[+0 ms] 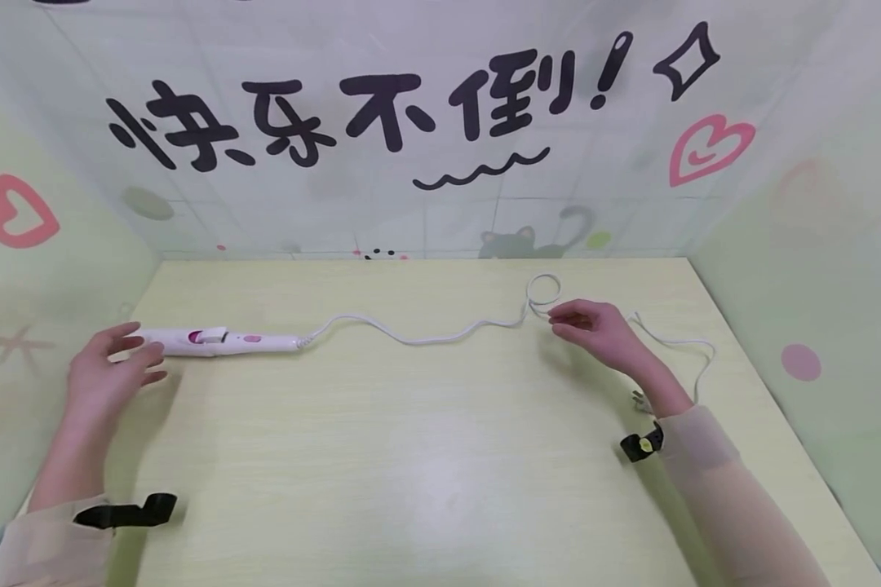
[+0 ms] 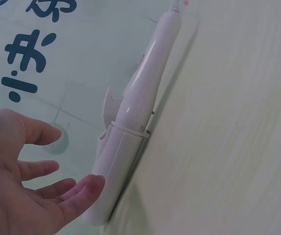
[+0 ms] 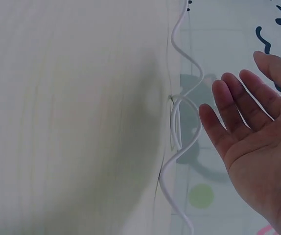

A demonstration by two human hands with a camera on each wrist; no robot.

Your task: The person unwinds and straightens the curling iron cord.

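Observation:
A white hair curling iron (image 1: pixel 242 343) with pink buttons and a raised lever lies lengthwise at the table's left. My left hand (image 1: pixel 113 367) is at its far left end, fingers spread and loosely bent; in the left wrist view one fingertip overlaps the thick white barrel section (image 2: pixel 115 161), and I cannot tell if it touches. From the handle's right end a white cord (image 1: pixel 426 341) runs across the table to a small loop (image 3: pixel 199 117). By that loop hovers my right hand (image 1: pixel 598 330), its fingers relaxed and apart from the cord in the right wrist view.
The cord's far part (image 1: pixel 679 340) curves at the right, and its plug (image 1: pixel 642 402) lies beside my right forearm. Printed panels (image 1: pixel 433 220) with black characters, hearts and a cat stand behind and at both sides of the pale wooden table (image 1: pixel 382 456).

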